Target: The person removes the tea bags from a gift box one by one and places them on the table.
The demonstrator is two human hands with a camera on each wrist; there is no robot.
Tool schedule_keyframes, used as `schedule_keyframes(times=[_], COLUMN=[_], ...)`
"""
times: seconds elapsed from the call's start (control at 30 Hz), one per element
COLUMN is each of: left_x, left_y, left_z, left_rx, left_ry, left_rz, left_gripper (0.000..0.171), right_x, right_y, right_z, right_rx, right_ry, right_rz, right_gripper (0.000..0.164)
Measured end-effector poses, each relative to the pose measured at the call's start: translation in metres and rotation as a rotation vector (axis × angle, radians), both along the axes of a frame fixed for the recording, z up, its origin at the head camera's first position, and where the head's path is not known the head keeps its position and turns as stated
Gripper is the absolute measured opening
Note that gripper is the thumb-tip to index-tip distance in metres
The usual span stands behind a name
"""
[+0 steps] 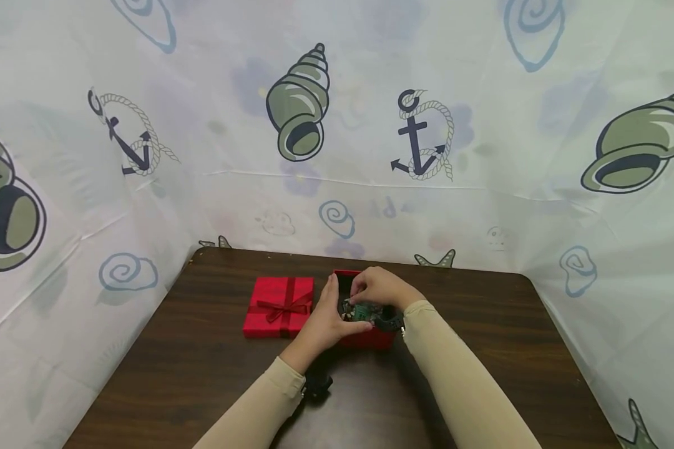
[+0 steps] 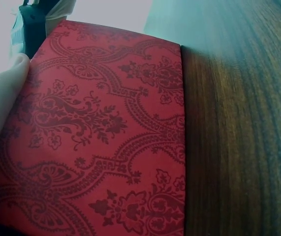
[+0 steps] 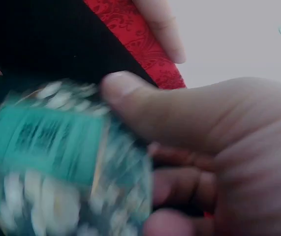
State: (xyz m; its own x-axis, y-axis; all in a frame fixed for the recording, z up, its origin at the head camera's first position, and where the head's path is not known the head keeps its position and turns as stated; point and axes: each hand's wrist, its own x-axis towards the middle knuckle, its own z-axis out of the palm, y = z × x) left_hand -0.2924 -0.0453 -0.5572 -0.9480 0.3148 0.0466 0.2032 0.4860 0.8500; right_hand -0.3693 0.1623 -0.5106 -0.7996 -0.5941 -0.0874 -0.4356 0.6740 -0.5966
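A red gift box, patterned outside and black inside, stands on the table. My left hand holds it at the left side, thumb across the front edge; the left wrist view shows the thumb beside the patterned wall. Inside lies a round, clear-looking pack with a green label and whitish pieces, blurred in the right wrist view. My right hand reaches in from the right and grips the pack's edge between thumb and curled fingers. The pack's underside is hidden.
Left of the box lies a red lid with a dark red ribbon bow. Dark wood covers the table, and a white printed cloth hangs behind it and at both sides. Dark camera mounts are on both wrists.
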Motion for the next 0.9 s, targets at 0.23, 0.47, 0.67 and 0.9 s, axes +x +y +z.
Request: schedule_keyframes(times=[0.23,0.47,0.67,0.9], left_x=[0.001,0.002,0.002,0.003], left_y=[0.001,0.002,0.002,0.0], left_z=[0.001,0.003,0.001,0.001], left_rx=[-0.007,-0.003,-0.002,0.02], left_ry=[-0.004,-0.006,-0.009,-0.014], left_rz=[0.017,0.024,0.029,0.024], left_gripper=[0.148,0.147,0.146,0.142], right_x=[0.004,0.008,0.012,0.026], right_y=[0.009,0.01,0.013,0.015], right_z=[-0.002,-0.003,-0.003,0.006], right_rx=[-0.226,-0.328,-0.425,-0.449], right_ry=[-0.001,0.032,0.063,0.03], right_rz=[-0.055,-0.09,-0.125,-0.176], right_gripper=[0.01,0.011,0.012,0.015])
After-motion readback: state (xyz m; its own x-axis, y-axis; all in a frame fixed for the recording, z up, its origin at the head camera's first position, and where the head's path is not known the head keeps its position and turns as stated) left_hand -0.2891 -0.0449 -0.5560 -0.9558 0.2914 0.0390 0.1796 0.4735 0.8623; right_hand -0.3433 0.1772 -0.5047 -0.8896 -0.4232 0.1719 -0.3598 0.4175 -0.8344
